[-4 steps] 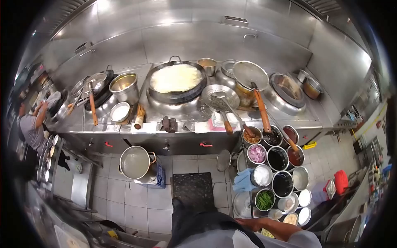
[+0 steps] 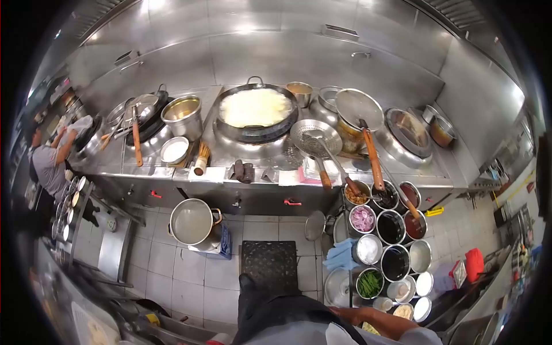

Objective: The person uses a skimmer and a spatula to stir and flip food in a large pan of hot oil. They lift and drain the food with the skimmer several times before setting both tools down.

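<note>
Handling check: heavy wok, light tub beside the right hand

The wok [image 2: 256,136], largest of the items, sits on the left-to-centre part of the counter [image 2: 198,160] and holds pale froth [image 2: 256,108]. It is judged heavy, rigid, probably hot and prone to slop. The sound hold is its loop handle [image 2: 256,79] at the back together with the near rim, level and through thick cloth.

The pot [image 2: 173,229] on the floor side, wide and filled with cloudy liquid, would be heavy and shift its weight if tilted; both side handles should be taken.

The strainer [image 2: 302,132] lies on the counter, right of the wok, its wooden handle [image 2: 325,180] reaching the front edge. It should prove stiff, fairly light and best taken by the wood, though a ladle rests across it.

The tub [image 2: 357,284] of green vegetables [image 2: 370,283] stands near the right hand [image 2: 348,314]. The metal is judged light but slick if wet, and is best held round the wall below the rim; the vegetables look soft and easily bruised.

The right hand is at the person's side; its fingers are unclear, so its grip cannot be told. The left hand is out of view, its grip unverified.
</note>
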`<state>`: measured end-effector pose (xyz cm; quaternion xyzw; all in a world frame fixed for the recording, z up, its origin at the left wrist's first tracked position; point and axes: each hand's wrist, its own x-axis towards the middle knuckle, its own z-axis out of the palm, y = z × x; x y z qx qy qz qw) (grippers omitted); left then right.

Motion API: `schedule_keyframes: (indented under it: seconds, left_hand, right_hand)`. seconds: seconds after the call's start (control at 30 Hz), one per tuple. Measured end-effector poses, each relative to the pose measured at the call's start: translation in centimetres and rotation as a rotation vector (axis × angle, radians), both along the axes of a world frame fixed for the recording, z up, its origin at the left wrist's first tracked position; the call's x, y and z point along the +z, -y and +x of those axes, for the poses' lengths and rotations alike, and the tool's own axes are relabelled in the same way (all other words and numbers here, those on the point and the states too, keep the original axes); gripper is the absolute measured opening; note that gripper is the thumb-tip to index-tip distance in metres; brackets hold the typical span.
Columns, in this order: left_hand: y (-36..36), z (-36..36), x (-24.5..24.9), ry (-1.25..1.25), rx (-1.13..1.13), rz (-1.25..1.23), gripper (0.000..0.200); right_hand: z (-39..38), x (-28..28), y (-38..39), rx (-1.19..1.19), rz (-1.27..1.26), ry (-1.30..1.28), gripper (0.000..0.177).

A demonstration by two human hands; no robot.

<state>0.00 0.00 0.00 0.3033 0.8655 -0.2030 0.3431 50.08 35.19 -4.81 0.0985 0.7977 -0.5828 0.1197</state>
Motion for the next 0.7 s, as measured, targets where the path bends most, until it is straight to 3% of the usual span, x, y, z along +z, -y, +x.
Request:
schedule_keyframes:
  seconds: [0.03, 0.13, 0.23, 0.27, 0.33, 0.47, 0.5, 0.57, 0.7]
  left_hand:
    - [0.5, 0.1, -0.8, -0.026, -0.116, 0.085, 0.058]
    - [0.7, 0.8, -1.5, -0.104, -0.026, 0.180, 0.060]
    - [0.2, 1.0, -0.4, -0.071, 0.004, 0.189, 0.052]
    - [-1.7, 2.5, 2.6, -0.158, 0.002, 0.317, 0.038]
    - [-2.3, 2.8, 4.0, -0.149, 0.021, 0.345, 0.035]
    - [-1.7, 2.6, 2.7, -0.200, -0.025, 0.392, 0.030]
    - [-1.4, 2.4, 2.3, -0.202, -0.035, 0.398, 0.030]
    - [-1.4, 1.6, 2.1, -0.063, -0.005, 0.284, 0.050]
    - [-2.2, 2.0, 3.0, -0.048, 0.009, 0.212, 0.052]
  right_hand:
    - [0.3, -0.4, -0.5, 0.005, -0.018, -0.055, 0.134]
    - [-1.0, 5.5, -1.8, 0.025, -0.066, 0.095, 0.130]
    - [-1.2, 4.8, -2.0, 0.018, -0.095, 0.094, 0.122]
    - [-1.1, 5.2, -1.9, -0.057, -0.277, 0.142, 0.110]
    - [-1.7, 6.0, -2.6, -0.007, -0.266, 0.165, 0.109]
    - [-2.9, 7.5, -4.1, 0.060, -0.232, 0.223, 0.106]
    - [-3.1, 8.0, -4.3, 0.061, -0.224, 0.234, 0.105]
    - [-3.4, 9.0, -4.3, 0.047, -0.214, 0.256, 0.104]
    - [-3.9, 12.3, -3.8, 0.036, -0.218, 0.318, 0.101]
